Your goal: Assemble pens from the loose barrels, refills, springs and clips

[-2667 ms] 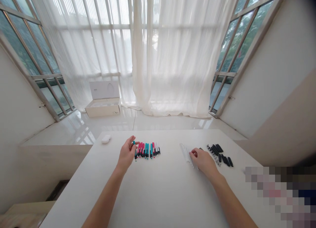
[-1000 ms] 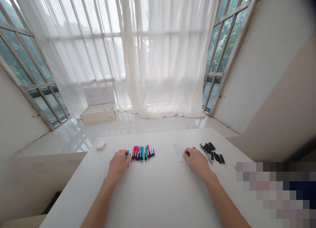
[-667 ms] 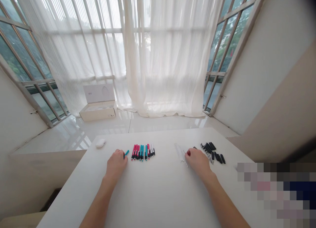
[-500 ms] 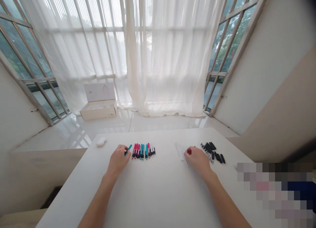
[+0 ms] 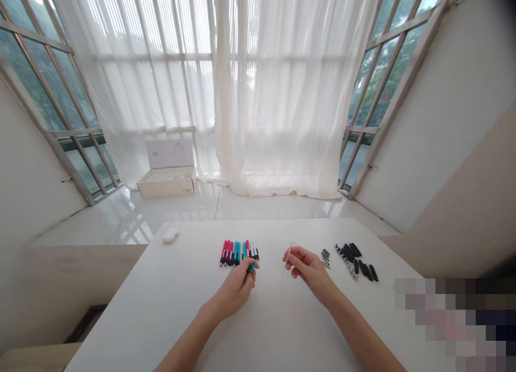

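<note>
My left hand (image 5: 237, 288) is closed round a teal pen barrel (image 5: 251, 267), raised just above the white table (image 5: 169, 307). My right hand (image 5: 307, 268) pinches a thin white refill (image 5: 288, 252) that points up and away. The two hands are close together at the table's middle. Behind the left hand lies a row of pink, teal and white pens (image 5: 238, 251). Right of the right hand lie small black-and-silver parts (image 5: 325, 256) and a group of black pen grips (image 5: 358, 256).
A white oval case (image 5: 170, 235) sits at the table's far left. An open white box (image 5: 168, 174) stands on the glossy floor by the curtains. A pixelated patch (image 5: 455, 323) covers the lower right corner. Sloping walls close in on both sides.
My left hand lifted the teal barrel from the row's left end and carried it right. My right hand picked one refill from the bundle and moved left toward it. The refill bundle is out of sight.
</note>
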Tool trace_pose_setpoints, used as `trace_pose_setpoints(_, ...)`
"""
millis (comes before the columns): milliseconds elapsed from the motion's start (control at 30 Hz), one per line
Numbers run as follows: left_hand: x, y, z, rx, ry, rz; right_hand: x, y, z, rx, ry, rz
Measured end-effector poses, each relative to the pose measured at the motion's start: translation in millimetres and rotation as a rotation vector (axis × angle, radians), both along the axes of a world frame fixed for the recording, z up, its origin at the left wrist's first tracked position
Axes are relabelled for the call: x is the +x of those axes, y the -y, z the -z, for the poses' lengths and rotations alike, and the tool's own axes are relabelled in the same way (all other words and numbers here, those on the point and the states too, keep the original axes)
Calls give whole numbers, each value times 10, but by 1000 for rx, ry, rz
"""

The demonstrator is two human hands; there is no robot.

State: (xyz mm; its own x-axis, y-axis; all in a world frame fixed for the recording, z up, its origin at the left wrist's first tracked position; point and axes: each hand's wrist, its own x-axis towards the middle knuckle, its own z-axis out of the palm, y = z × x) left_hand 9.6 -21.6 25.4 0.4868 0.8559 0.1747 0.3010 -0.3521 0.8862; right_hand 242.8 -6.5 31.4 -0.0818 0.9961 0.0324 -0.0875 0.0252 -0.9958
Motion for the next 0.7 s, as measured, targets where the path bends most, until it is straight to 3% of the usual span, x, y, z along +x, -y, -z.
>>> trace_pose_setpoints(133, 28, 36, -22, 83, -193, 15, -100, 49, 17, -8, -123, -31)
trace_pose_setpoints(300, 53, 58, -36, 141, -252, 54, -118, 48, 51, 2, -170, -4)
trace_pose_setpoints(700, 74, 68, 9, 177, -240, 39, -225, 113, 64, 57, 127, -173)
